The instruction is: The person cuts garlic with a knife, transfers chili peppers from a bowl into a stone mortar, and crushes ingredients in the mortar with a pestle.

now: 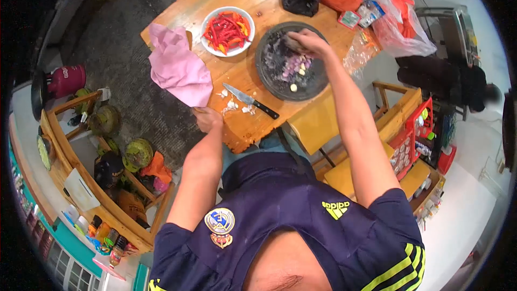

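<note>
right hand closed round dark pestle | left hand at table edge by pink cloth, cannot tell if gripping | mortar on table, shallots and garlic inside | chilli bowl nearby

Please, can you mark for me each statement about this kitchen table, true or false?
1. The red chilies are in the white bowl. True.
2. The knife lies inside the stone mortar. False: the knife lies on the wooden table, beside the stone mortar.
3. The right hand is at the stone mortar. True.
4. The pink cloth is under the white bowl. False: the pink cloth is at the left edge of the wooden table, near the left hand.
5. The stone mortar has purple pieces in it. True.
</note>
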A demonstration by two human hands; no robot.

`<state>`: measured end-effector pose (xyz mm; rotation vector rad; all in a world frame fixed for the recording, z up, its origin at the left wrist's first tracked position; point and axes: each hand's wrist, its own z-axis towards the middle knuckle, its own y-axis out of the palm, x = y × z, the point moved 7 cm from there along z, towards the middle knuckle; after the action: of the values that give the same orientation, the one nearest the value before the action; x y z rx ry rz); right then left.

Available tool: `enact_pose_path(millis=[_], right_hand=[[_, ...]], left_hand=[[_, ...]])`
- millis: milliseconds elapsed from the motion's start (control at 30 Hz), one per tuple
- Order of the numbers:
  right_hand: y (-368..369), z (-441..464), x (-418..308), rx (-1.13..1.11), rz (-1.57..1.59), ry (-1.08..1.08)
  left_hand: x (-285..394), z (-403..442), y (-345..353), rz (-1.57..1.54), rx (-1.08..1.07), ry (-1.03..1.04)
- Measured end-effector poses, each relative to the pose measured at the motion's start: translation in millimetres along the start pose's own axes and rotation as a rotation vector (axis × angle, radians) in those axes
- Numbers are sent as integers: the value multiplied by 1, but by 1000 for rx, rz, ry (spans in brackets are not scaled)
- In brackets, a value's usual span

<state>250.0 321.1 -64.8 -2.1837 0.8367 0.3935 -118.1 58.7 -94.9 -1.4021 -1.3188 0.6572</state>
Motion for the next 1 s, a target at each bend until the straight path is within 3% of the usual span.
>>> enact_pose_path(millis=[33, 100, 133, 233, 333, 367, 467, 500, 600, 633, 667, 733, 833, 933, 1000], right_hand=[[-5, 6, -3, -76, 7, 47], [-8, -33, 12, 314, -122, -28], [10, -63, -9, 528, -208, -194], [55, -104, -49, 407, -400, -175], [24, -61, -34, 482, -237, -301], [20, -31, -7, 297, 4, -187], [48, -84, -38, 339, -331, -155], [63, -105, -52, 373, -467, -270], [47, -93, -47, 412, -407, -275], [28, -61, -34, 502, -231, -500], [19, -32, -12, -1, 184, 59], [-12, -16, -12, -1, 135, 63], [7, -41, -30, 559, -213, -361], [54, -104, -56, 390, -413, -304], [44, -82, -49, 419, -374, -300]], left_hand=[[3, 1, 2, -7, 3, -9], [-5, -3, 4, -9, -2, -39], [-6, -4, 3, 5, -3, -45], [-1, -5, 1, 21, -3, -55], [2, -9, -2, 24, -13, -44], [4, -12, -7, 20, -9, -29], [7, -4, -1, 12, -3, -43], [2, -5, -2, 34, -11, -61], [0, -7, -1, 32, -44, -74], [1, -11, -1, 26, -43, -60], [2, -10, -3, 15, -34, -49], [3, 2, 3, -16, 13, -37], [-16, 3, 20, -8, 49, 2], [3, -7, -4, -10, 4, -16], [-1, -3, 1, 3, 1, -32]])
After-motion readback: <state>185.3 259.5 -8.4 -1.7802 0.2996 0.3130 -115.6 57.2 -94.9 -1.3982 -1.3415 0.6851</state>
